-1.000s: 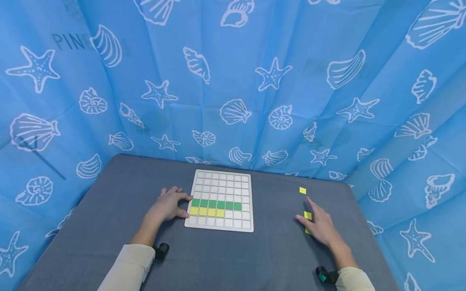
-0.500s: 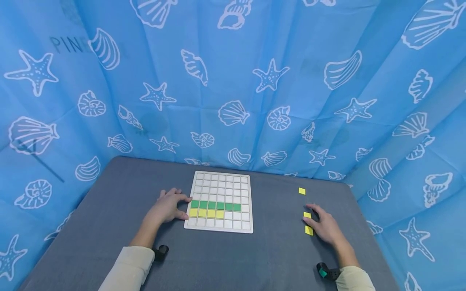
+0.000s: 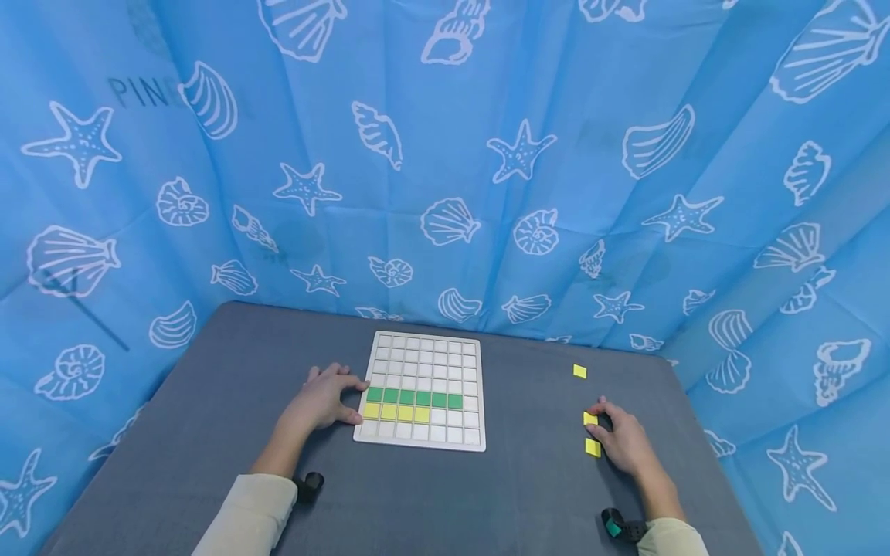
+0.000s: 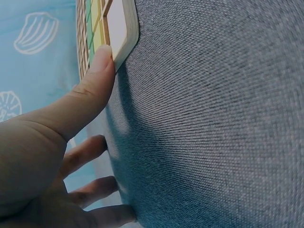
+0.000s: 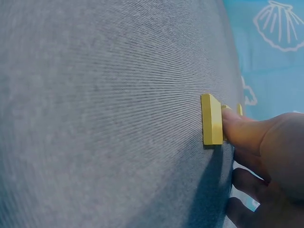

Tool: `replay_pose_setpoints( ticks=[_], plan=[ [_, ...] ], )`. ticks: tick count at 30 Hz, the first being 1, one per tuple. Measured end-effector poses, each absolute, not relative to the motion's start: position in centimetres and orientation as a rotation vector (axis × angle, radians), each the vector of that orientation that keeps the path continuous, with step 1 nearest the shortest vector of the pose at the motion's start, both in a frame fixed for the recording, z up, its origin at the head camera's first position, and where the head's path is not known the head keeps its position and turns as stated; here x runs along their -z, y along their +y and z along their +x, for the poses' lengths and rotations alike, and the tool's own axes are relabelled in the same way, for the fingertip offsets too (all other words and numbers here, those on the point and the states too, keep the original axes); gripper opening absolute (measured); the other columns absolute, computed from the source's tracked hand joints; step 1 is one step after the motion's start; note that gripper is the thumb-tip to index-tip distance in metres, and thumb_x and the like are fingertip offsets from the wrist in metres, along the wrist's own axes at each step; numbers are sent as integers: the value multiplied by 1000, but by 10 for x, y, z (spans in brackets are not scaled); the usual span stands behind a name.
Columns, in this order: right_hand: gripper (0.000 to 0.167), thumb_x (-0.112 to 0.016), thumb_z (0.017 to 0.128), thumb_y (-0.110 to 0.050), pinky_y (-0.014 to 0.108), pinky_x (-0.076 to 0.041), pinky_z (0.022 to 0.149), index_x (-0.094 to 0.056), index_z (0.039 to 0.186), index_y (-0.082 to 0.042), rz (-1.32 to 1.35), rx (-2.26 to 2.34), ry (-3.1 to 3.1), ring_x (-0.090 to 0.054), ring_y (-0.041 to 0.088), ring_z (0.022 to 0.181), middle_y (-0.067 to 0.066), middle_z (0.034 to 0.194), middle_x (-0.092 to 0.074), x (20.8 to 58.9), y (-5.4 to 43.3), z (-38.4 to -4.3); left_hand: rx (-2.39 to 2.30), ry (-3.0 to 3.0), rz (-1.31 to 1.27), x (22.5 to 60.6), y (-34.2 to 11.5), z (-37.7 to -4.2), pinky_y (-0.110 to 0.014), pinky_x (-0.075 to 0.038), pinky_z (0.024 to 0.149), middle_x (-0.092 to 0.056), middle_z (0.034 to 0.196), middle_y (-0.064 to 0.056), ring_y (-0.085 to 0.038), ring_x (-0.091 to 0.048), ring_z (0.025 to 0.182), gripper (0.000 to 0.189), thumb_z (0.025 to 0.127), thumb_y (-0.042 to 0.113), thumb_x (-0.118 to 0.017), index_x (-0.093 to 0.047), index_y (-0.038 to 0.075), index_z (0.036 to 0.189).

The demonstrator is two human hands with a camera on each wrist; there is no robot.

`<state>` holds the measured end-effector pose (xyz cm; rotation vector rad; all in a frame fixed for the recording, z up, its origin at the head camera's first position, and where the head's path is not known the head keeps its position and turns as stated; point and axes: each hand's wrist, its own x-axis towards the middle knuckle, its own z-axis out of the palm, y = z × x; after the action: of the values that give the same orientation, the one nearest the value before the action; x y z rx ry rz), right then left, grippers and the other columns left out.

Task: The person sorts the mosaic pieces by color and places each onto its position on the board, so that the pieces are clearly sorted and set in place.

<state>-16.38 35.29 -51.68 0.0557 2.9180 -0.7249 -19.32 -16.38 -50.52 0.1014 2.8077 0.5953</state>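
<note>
A white square grid board (image 3: 419,444) lies on the table, with a row of green tiles (image 3: 422,398) above a shorter row of yellow tiles (image 3: 405,413). My left hand (image 3: 321,400) rests at the board's left edge, fingers extended. Its thumb (image 4: 101,59) touches the board's corner area in the left wrist view, beside the yellow row. Over to the right, my right hand (image 3: 623,440) pinches a yellow tile (image 3: 589,418) between thumb and index finger, at table level. Another yellow tile (image 5: 211,119) lies just nearer, outside the grip, and a third yellow tile (image 3: 580,371) lies farther back.
Grey fabric covers the table (image 3: 514,494). Behind and at both sides hangs a blue curtain (image 3: 480,262) printed with white shells and starfish. Black straps sit on both wrists.
My right hand has come in on the middle yellow tile, its thumb and index finger drawing together around it. The nearest yellow tile is now uncovered. My left hand stays at the board.
</note>
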Motion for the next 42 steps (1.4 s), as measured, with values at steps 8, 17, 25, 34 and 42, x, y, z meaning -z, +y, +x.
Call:
replay_pose_setpoints(
  ticks=[8, 17, 25, 34, 42],
  plan=[
    [24, -68, 97, -12, 68, -30, 114, -58, 115, 0, 128, 749, 2909, -32, 56, 144, 33, 156, -35, 519, 352, -167, -589, 2814, 102, 503, -164, -191, -65, -43, 104, -46, 156, -18, -45, -38, 135, 66, 72, 33, -92, -69, 27, 134],
    [17, -62, 101, -16, 66, -32, 113, -55, 105, -2, 141, 860, 2859, -27, 56, 147, 33, 157, -37, 517, 349, -163, -604, 2808, 89, 505, -166, -189, -66, -42, 104, -45, 157, -18, -46, -36, 138, 65, 73, 32, -91, -69, 26, 134],
    [20, -62, 102, -20, 62, -40, 105, -57, 108, -2, 198, 869, 2855, -40, 53, 142, 32, 151, -47, 513, 341, -163, -579, 2810, 110, 506, -167, -191, -67, -41, 104, -45, 157, -19, -46, -37, 138, 66, 74, 33, -91, -68, 26, 136],
    [19, -67, 98, -20, 48, -47, 91, -61, 106, -5, 204, 913, 2923, -58, 41, 122, 23, 132, -65, 508, 330, -161, -588, 2799, 119, 504, -166, -192, -66, -42, 103, -44, 157, -18, -44, -38, 136, 66, 74, 35, -90, -67, 27, 136],
    [18, -69, 97, -19, 26, -46, 68, -62, 107, -5, 177, 993, 2939, -58, 16, 85, 12, 103, -68, 501, 315, -161, -593, 2798, 105, 505, -165, -194, -65, -41, 105, -44, 158, -16, -45, -36, 139, 67, 75, 34, -90, -67, 28, 137]
  ],
)
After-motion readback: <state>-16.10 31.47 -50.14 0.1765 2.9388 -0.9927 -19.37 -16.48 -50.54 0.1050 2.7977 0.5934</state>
